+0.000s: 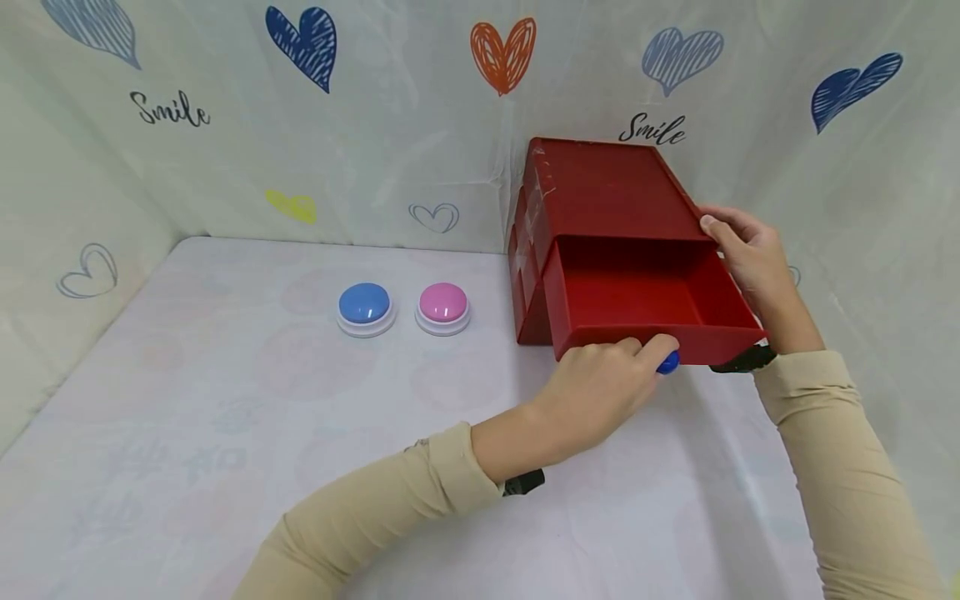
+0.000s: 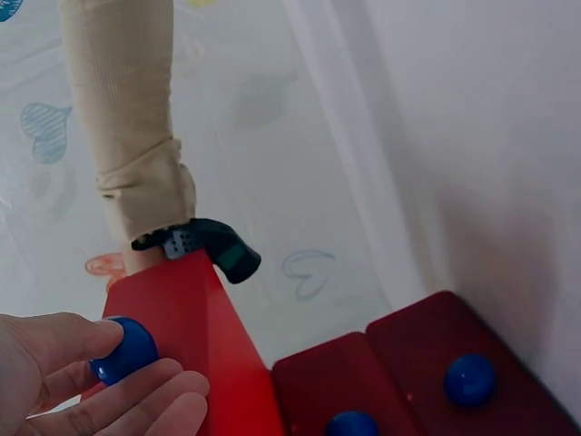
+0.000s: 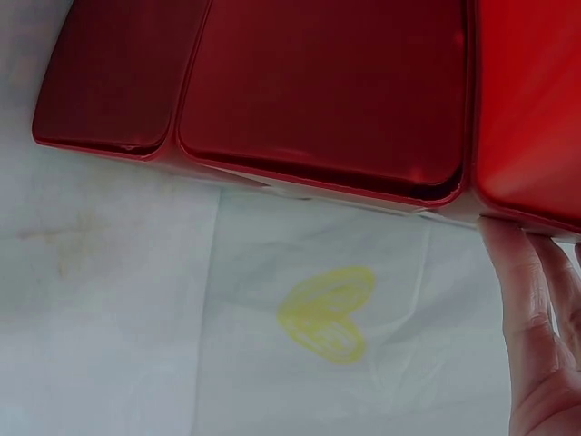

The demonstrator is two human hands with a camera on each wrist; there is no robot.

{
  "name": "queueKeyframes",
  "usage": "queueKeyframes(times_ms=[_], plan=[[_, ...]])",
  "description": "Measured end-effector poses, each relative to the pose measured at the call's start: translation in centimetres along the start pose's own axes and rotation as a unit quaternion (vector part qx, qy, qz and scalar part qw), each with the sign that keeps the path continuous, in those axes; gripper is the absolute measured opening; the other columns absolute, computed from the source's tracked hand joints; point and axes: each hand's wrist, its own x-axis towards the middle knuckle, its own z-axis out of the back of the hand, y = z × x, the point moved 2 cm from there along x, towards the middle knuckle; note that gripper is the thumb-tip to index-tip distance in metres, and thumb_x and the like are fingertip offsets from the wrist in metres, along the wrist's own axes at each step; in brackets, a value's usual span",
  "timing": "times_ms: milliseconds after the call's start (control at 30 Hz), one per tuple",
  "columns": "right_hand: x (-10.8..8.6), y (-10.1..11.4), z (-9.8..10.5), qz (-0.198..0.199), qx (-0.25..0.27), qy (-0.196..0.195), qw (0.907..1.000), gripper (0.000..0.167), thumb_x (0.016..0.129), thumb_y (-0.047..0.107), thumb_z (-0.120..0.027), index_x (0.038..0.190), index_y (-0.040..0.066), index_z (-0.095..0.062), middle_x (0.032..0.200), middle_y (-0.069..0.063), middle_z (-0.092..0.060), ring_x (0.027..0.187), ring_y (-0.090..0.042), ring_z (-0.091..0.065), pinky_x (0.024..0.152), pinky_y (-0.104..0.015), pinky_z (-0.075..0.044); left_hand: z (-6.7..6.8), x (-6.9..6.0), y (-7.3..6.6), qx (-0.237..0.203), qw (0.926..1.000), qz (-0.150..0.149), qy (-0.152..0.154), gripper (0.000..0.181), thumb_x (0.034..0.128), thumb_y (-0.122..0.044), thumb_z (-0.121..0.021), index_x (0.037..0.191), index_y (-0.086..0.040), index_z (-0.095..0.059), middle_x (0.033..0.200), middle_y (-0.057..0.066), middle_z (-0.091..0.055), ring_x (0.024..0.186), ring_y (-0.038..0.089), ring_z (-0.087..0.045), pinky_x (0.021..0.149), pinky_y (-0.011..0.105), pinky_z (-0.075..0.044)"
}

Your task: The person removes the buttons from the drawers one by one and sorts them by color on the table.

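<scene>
In the head view a red drawer cabinet (image 1: 615,187) stands at the right of the table, its top drawer (image 1: 637,287) pulled out with a bare red inside. My left hand (image 1: 600,387) pinches the blue round knob (image 1: 667,362) on that drawer's front. The left wrist view shows the knob (image 2: 132,350) between thumb and fingers. Against the cabinet's right side rests my right hand (image 1: 757,258), with the thumb at the top edge. Its fingers (image 3: 517,282) look straight in the right wrist view, where part of the hand is cut off.
Left of the cabinet sit a blue push button (image 1: 364,303) and a pink push button (image 1: 443,302) on white bases. Lower drawers in the left wrist view carry blue knobs (image 2: 470,380). A white curtain (image 1: 405,108) with printed hearts hangs behind the table.
</scene>
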Motion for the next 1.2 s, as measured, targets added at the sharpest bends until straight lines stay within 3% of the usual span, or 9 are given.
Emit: queueKeyframes(times_ms=[367,633,933,1200], plan=[[-0.1,0.2,-0.1,0.001,-0.058,-0.009,0.9983,0.050,0.091,0.049,-0.049,0.135,0.025,-0.049,0.104,0.021,-0.056,0.091,0.001,-0.056,0.066,-0.010,-0.051,0.2,1.1,0.8,-0.009,0.9999,0.009,0.002,0.026,0.0925,-0.029,-0.056,0.114,-0.017,-0.050,0.068,-0.006,-0.050,0.051,0.004,-0.042,0.048,0.009,-0.036],[-0.2,0.3,0.0,0.005,-0.068,-0.014,0.9976,0.050,0.091,0.049,-0.049,0.135,0.025,-0.049,0.104,0.021,-0.056,0.090,0.002,-0.056,0.066,-0.009,-0.050,0.4,1.5,0.8,0.011,0.9999,0.008,0.009,0.027,0.0921,-0.031,-0.056,0.115,-0.017,-0.051,0.070,-0.006,-0.054,0.053,0.004,-0.044,0.051,0.009,-0.041],[-0.1,0.2,-0.1,0.000,-0.049,-0.013,0.9987,0.050,0.091,0.048,-0.051,0.134,0.024,-0.050,0.104,0.019,-0.057,0.088,0.002,-0.058,0.064,-0.012,-0.052,0.2,2.4,1.7,0.019,0.9994,0.026,0.015,0.027,0.0915,-0.031,-0.057,0.114,-0.017,-0.052,0.074,-0.005,-0.058,0.055,0.004,-0.046,0.054,0.012,-0.045],[0.3,0.0,-0.1,0.027,0.001,-0.004,0.9996,0.046,0.091,0.039,-0.055,0.132,0.017,-0.052,0.104,0.015,-0.058,0.089,-0.002,-0.059,0.064,-0.012,-0.052,-0.2,3.2,3.0,0.016,0.9985,0.051,0.013,0.029,0.0934,-0.032,-0.054,0.119,-0.017,-0.052,0.082,-0.004,-0.063,0.058,0.005,-0.050,0.057,0.015,-0.049]])
